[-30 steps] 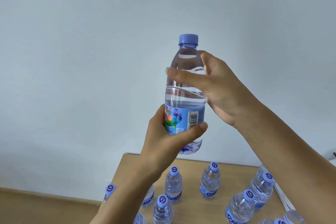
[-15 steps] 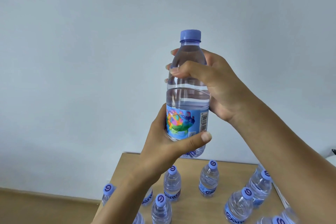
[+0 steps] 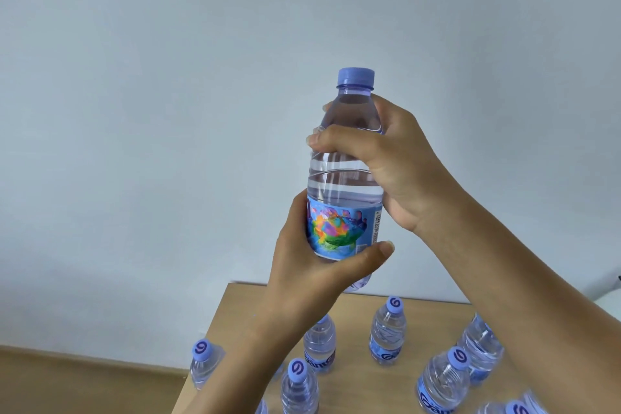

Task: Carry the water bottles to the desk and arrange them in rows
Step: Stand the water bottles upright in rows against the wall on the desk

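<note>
Ok, I see the bottle [image 3: 344,178] upright: left hand [image 3: 312,265] fingers wrap its label, right hand [image 3: 386,165] grips its shoulder.

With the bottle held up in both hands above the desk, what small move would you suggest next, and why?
Probably lower the held bottle toward a bare patch of the desk. Both the left hand and right hand grip it upright in the air, while the other bottles already stand there.

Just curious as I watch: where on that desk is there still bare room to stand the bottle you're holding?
Bare wood lies along the desk's far edge, behind the back bottle and toward the right corner. Nearer, standing bottles such as this one crowd it. The held bottle is overhead.
</note>
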The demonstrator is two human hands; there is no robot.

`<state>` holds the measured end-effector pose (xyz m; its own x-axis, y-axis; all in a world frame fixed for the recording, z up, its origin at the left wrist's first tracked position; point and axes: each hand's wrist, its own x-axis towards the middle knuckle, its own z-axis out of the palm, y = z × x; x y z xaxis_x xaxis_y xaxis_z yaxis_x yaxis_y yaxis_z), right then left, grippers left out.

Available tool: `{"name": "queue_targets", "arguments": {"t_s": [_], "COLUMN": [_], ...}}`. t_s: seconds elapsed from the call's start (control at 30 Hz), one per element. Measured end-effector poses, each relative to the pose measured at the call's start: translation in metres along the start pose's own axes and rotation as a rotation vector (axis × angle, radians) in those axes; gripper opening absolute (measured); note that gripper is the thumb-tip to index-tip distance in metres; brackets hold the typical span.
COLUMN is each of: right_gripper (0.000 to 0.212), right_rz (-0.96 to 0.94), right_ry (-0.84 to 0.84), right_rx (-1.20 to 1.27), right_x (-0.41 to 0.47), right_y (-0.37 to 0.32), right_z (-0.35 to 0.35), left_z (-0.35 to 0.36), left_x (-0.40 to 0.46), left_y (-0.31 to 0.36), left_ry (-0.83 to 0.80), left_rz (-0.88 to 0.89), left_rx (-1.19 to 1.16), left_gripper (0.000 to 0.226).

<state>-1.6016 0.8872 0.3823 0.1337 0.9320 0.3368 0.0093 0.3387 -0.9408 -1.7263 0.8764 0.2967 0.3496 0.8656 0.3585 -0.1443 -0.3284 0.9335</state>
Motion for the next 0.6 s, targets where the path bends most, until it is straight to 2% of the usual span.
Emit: {"name": "queue_targets", "arguments": {"t_s": [0.23,0.33,0.4,0.6], "right_gripper": [0.024,0.025,0.029,0.044], "right_rz": [0.016,0.010,0.006,-0.053], "right_ry": [-0.159,-0.215,-0.207,-0.042], "right_rx": [0.135,0.143,0.119,-0.046], "right_x": [0.000,-0.002,-0.004,-0.009], "right_y": [-0.007,-0.007,-0.008,-0.012], "right_z": [-0.010,-0.011,-0.011,-0.003], "left_z": [-0.008,-0.008,-0.007,0.001], "left_x": [0.001,-0.001,-0.002,-0.007], "left_y": [0.004,0.001,0.001,0.002], "left_ry": [-0.134,-0.122,-0.085,0.061], "left_rz": [-0.073,-0.068,-0.055,-0.005], "left_rx": [-0.070,-0.048,-0.040,0.044], "left_gripper": [0.066,0.060,0.057,0.054]}}
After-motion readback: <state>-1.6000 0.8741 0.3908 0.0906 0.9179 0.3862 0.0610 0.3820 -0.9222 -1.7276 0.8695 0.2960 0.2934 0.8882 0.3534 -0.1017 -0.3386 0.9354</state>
